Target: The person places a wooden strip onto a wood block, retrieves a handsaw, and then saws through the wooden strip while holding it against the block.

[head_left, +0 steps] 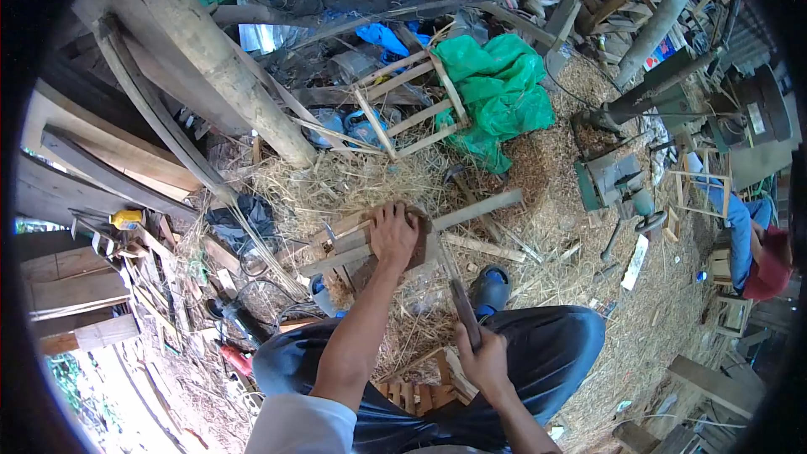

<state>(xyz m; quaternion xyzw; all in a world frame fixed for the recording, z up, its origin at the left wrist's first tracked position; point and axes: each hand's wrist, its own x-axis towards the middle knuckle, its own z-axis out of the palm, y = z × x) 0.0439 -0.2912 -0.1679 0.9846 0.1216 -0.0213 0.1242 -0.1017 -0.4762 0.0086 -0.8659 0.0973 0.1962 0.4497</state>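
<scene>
Your left hand [393,235] presses down with its grip wrapped over the wooden block [412,231], which lies across a long slat [420,231] on the straw. Your right hand [483,361] has its grip clamped on a hammer handle [463,309], just right of the block.

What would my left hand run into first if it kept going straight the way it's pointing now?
Nothing new: the left hand already rests on the wooden block. Straight beyond lies loose straw, then probably the wooden frame, though depth is unclear.
</scene>
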